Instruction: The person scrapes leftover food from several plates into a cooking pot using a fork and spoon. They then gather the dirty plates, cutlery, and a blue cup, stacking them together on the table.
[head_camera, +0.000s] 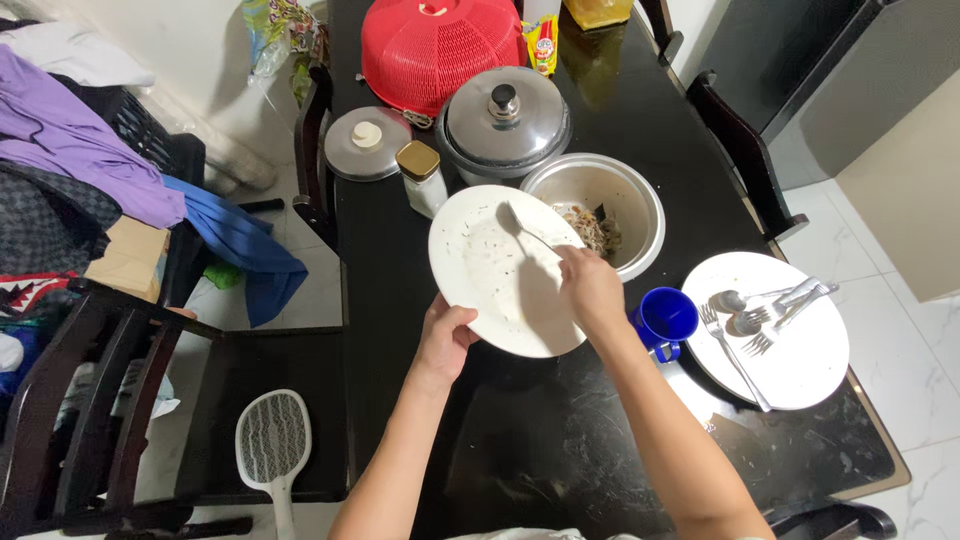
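Note:
My left hand (445, 340) grips the near rim of a white plate (490, 290), which is tilted above the black table (560, 440) toward a white bowl (630, 190) of food scraps. My right hand (590, 285) holds a metal spoon (522, 228) whose bowl rests on the plate's upper surface. The plate carries small crumbs and smears. A blue mug (666, 320) stands just right of my right wrist.
A second white plate (800, 370) with a few forks and spoons lies at the right. Behind are a lidded steel pot (505, 120), a steel lid (366, 143), a jar (422, 177) and a red food cover (440, 45). Dark chairs and an electric fly swatter (272, 440) stand left.

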